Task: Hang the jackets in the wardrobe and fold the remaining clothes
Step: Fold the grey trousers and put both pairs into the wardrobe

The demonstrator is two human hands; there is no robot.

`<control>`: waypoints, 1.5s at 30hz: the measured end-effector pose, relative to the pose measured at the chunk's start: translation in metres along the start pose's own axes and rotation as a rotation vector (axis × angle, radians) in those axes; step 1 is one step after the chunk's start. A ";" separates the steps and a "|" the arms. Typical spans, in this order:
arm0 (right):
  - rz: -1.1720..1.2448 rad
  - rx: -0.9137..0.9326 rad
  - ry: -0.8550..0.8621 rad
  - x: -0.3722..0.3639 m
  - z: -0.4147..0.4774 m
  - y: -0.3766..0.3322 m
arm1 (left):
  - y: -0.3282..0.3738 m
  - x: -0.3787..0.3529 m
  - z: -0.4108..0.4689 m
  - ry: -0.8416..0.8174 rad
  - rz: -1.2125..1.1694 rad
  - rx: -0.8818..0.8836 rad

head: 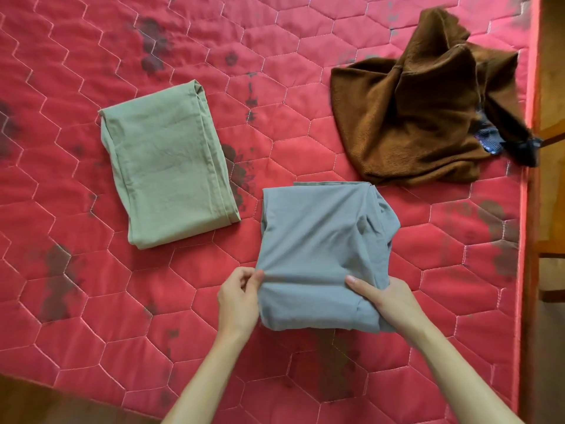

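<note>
A grey-blue garment (318, 240) lies partly folded into a rough square on the red quilted bed (76, 286), near its front edge. My left hand (240, 298) pinches the garment's near left corner between thumb and fingers. My right hand (388, 301) grips its near right edge, thumb on top and fingers tucked under the cloth. A folded pale green garment (165, 160) rests flat to the left, apart from both hands. A crumpled brown fleece garment (419, 117) sits at the back right.
A dark blue patterned cloth (489, 142) pokes out under the brown garment by the bed's right edge. Wooden furniture (550, 185) stands just beyond that edge. Wooden floor (36, 405) shows at the lower left corner.
</note>
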State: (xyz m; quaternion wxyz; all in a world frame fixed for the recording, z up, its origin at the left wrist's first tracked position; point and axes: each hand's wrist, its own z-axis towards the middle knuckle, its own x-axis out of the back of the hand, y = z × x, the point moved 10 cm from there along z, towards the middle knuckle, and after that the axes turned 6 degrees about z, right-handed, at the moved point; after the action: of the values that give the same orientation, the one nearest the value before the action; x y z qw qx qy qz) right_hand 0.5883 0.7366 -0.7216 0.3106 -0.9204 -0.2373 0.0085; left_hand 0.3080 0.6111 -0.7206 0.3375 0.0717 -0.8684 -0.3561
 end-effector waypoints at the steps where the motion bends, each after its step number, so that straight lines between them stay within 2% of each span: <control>1: -0.001 -0.004 -0.011 0.000 0.001 0.001 | -0.007 -0.001 0.003 -0.053 -0.057 0.033; 3: -0.003 -0.016 -0.035 0.000 0.004 0.003 | -0.014 -0.007 0.005 -0.166 -0.105 0.084; 5: -0.012 -0.014 -0.061 -0.002 0.006 0.004 | -0.008 -0.011 0.008 -0.186 -0.039 0.044; 9: -0.039 0.016 -0.074 -0.005 0.006 -0.001 | 0.017 -0.014 0.013 -0.028 0.315 -0.153; 11: -0.052 0.034 -0.080 -0.005 0.008 -0.001 | 0.023 -0.012 0.014 0.057 0.421 -0.112; 13: 0.029 -0.049 -0.091 -0.005 0.014 0.010 | 0.028 -0.010 0.019 0.145 0.486 -0.024; 14: 0.097 -0.099 -0.109 -0.006 0.016 0.014 | 0.029 -0.013 0.024 0.134 0.460 0.036; 16: 0.223 -0.207 -0.165 -0.013 0.013 0.015 | 0.026 -0.026 0.036 0.000 0.312 0.211; 18: 0.266 -0.285 -0.202 -0.020 0.007 0.012 | 0.021 -0.039 0.044 -0.144 0.240 0.304; 21: 0.350 -0.317 -0.220 -0.028 -0.002 -0.005 | 0.006 -0.039 0.046 -0.303 0.112 0.472; 23: 0.352 -0.281 -0.227 -0.032 -0.010 -0.027 | 0.000 -0.044 0.035 -0.522 -0.024 0.614; 25: 0.297 -0.185 -0.223 -0.035 -0.017 -0.060 | 0.010 -0.041 0.027 -0.703 -0.098 0.638; 26: 0.267 -0.124 -0.210 -0.037 -0.021 -0.081 | 0.019 -0.033 0.030 -0.722 -0.119 0.610; 28: 0.208 0.013 -0.194 -0.045 -0.028 -0.126 | 0.044 -0.005 0.047 -0.651 -0.156 0.537; 31: 0.185 0.197 -0.195 -0.074 -0.035 -0.197 | 0.100 0.058 0.084 -0.456 -0.221 0.341; 36: 0.175 0.355 -0.259 -0.158 -0.012 -0.290 | 0.154 0.187 0.151 -0.115 -0.253 0.106; 40: 0.141 0.412 -0.243 -0.231 0.029 -0.330 | 0.130 0.259 0.204 0.076 -0.199 0.069; 42: 0.077 0.410 -0.188 -0.259 0.061 -0.326 | 0.096 0.273 0.227 0.162 -0.078 0.135; 43: -0.004 0.387 -0.148 -0.271 0.079 -0.314 | 0.073 0.272 0.237 0.193 0.013 0.193; 45: -0.331 0.289 -0.040 -0.292 0.115 -0.274 | 0.031 0.251 0.248 0.188 0.258 0.308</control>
State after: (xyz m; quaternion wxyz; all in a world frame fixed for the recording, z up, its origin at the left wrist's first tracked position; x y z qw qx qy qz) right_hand 0.1922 0.8625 -0.6952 0.4318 -0.8144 -0.3875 0.0096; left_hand -0.0381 0.6835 -0.6945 0.4447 0.0434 -0.8793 -0.1649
